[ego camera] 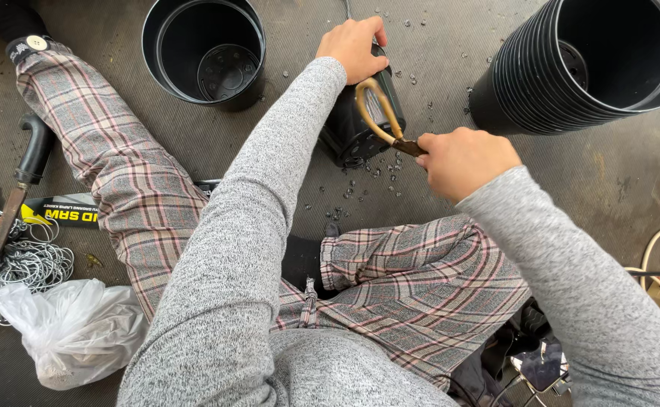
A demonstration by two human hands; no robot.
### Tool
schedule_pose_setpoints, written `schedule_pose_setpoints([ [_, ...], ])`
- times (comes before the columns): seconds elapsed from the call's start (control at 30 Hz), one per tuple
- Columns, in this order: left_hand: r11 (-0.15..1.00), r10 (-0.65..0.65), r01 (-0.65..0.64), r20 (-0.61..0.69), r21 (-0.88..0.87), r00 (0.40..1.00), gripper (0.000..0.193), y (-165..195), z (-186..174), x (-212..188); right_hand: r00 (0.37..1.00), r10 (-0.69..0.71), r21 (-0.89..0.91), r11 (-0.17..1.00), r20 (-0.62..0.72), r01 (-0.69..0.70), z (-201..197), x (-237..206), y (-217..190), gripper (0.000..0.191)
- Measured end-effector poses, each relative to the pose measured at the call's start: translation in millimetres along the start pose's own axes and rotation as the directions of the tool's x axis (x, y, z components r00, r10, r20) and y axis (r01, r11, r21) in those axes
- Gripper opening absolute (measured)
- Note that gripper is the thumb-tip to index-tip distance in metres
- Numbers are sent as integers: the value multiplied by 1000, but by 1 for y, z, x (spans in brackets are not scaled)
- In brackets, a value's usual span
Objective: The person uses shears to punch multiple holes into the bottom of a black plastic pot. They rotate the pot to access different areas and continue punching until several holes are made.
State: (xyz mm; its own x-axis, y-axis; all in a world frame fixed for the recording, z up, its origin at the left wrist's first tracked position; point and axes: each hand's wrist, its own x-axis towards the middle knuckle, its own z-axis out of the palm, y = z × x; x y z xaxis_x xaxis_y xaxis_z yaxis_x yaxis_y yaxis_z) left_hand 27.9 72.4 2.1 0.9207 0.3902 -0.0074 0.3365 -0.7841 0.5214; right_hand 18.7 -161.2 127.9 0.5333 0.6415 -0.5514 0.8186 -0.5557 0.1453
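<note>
The black pot (356, 124) under the hands looked like smooth, faintly glossy plastic, as did the stacked pots (571, 68). The floor mat (616, 181) was matt, ribbed rubber. The white bag (73, 332) was thin, crinkled plastic; the wire coil (21, 260) bare metal.

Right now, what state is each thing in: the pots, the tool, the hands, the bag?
Left hand: gripping the tipped pot.
Right hand: closed on the looped tool.
Tipped black pot: on its side, pressed down.
Looped tool: its loop against the pot.
Single black pot: upright, empty.
Pot stack: nested, tilted.
Hand saw: lying flat, untouched.
Plastic bag: crumpled.
</note>
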Motion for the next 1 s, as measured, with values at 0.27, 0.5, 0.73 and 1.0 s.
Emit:
schedule_pose_setpoints([
  [0.27,1000,17,-15,-111,23,994,31,-13,-7,-1,982,-167,509,840,-86,187,42,0,24,26],
  [0.5,994,-35,54,-191,90,981,31,-29,-31,6,881,173,793,536,-440,290,82,9,5,27],
  [0.73,988,-135,146,-186,45,973,45,-29,-30,3,883,271,682,728,-382,72,91,18,-1,32],
  [1.0,992,-124,127,-172,9,977,46,-27,-24,5,753,177,455,873,-634,177,100,20,-4,26],
])
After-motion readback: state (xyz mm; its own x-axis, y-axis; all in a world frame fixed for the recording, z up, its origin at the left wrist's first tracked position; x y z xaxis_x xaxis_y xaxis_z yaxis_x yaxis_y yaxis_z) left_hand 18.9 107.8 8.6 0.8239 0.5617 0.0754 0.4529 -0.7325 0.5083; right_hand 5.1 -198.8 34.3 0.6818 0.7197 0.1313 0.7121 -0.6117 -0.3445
